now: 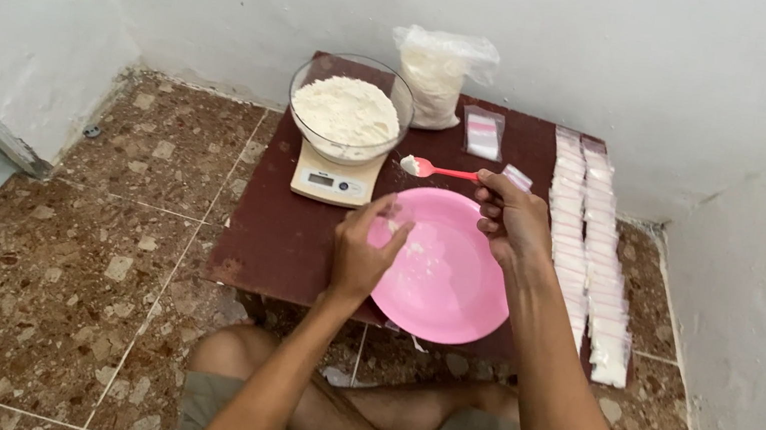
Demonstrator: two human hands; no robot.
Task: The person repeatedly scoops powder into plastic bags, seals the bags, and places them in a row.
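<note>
My right hand grips a red spoon with a heap of white powder at its tip, held level above the far rim of a pink plate. A small clear bag pokes out above that hand's fingers. My left hand hovers over the plate's left edge, fingers pinched on a small clear bag that is hard to make out. Some white powder lies on the plate. Behind it, a glass bowl of white powder sits on a small digital scale.
All stands on a low dark-red table in a white-walled corner. A plastic bag of powder and a pack of small bags lie at the back. Rows of filled small bags line the right side. My crossed legs are below, on a brown tiled floor.
</note>
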